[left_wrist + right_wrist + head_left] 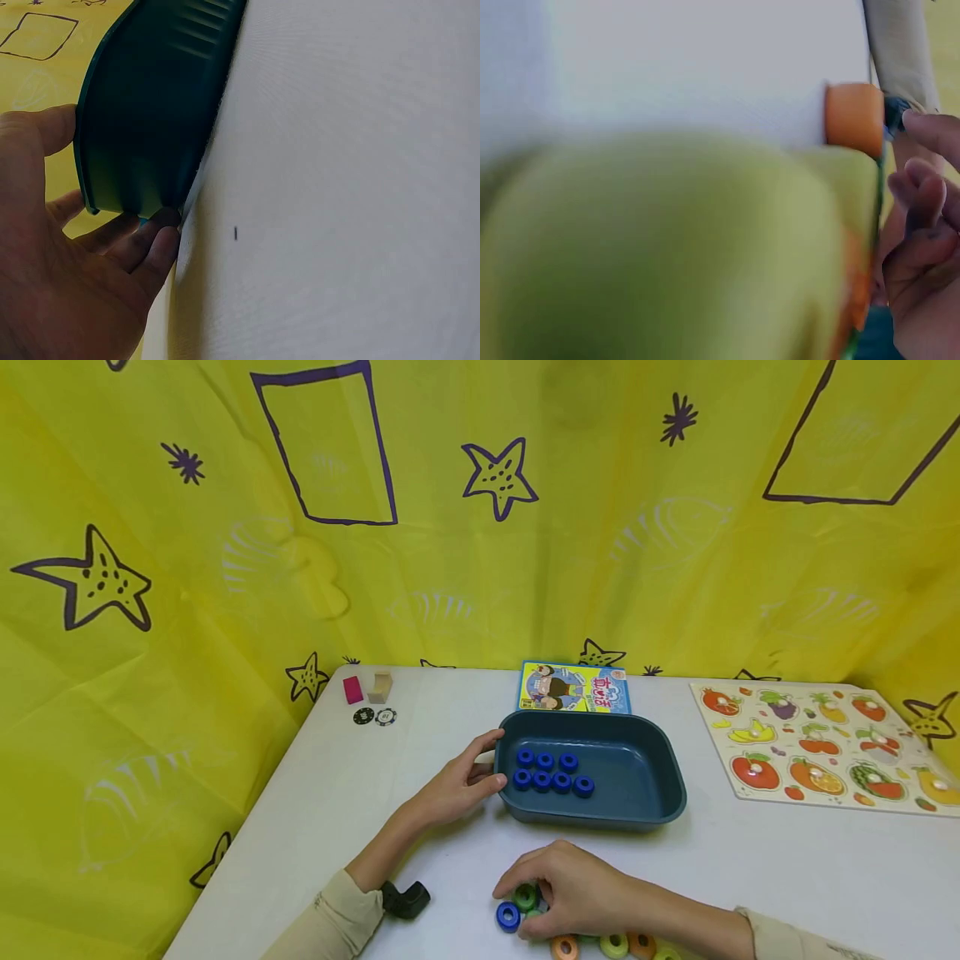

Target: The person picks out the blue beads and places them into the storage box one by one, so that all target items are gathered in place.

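Blue rings (542,787), seven of them, are already set in the tray (630,777) gripped by the left hand (453,789), while on the worktop (300,827) another blue ring (508,927) and green, orange and yellowish rings (617,953) are left near the curved right hand (573,889), whose pinch, if any, cannot be told.

Narrow gap between tray (626,772) and board (847,757)

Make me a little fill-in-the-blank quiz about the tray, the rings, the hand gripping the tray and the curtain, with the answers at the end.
The tray contains exactly ____ rings.
Those rings are all ____ in colour.
The hand gripping the tray is the person's ____ one.
The curtain beyond the tray has a ____ background.

Missing words: seven; blue; left; yellow.
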A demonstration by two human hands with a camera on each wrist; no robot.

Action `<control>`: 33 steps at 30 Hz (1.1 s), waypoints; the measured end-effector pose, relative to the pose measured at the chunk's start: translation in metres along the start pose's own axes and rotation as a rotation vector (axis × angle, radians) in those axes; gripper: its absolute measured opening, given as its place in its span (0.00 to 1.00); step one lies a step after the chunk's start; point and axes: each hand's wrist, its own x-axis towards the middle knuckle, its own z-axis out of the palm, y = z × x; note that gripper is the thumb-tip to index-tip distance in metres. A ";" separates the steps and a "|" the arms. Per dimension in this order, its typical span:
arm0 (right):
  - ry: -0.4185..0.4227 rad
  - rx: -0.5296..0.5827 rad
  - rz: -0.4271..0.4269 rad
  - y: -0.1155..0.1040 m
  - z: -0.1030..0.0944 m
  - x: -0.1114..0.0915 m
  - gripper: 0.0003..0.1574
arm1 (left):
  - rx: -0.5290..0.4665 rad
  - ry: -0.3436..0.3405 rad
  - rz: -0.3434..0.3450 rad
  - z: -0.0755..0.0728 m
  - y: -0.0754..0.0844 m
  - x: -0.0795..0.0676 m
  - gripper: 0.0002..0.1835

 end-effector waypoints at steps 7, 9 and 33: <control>0.010 -0.128 0.036 0.000 0.009 0.003 0.16 | 0.004 0.006 -0.003 0.000 0.000 0.000 0.35; 0.004 -0.140 0.055 0.000 0.009 0.004 0.15 | 0.005 0.004 -0.007 0.000 0.000 0.000 0.35; 0.216 -0.052 0.073 0.003 -0.097 -0.008 0.16 | 0.027 0.009 -0.032 0.000 0.002 -0.001 0.35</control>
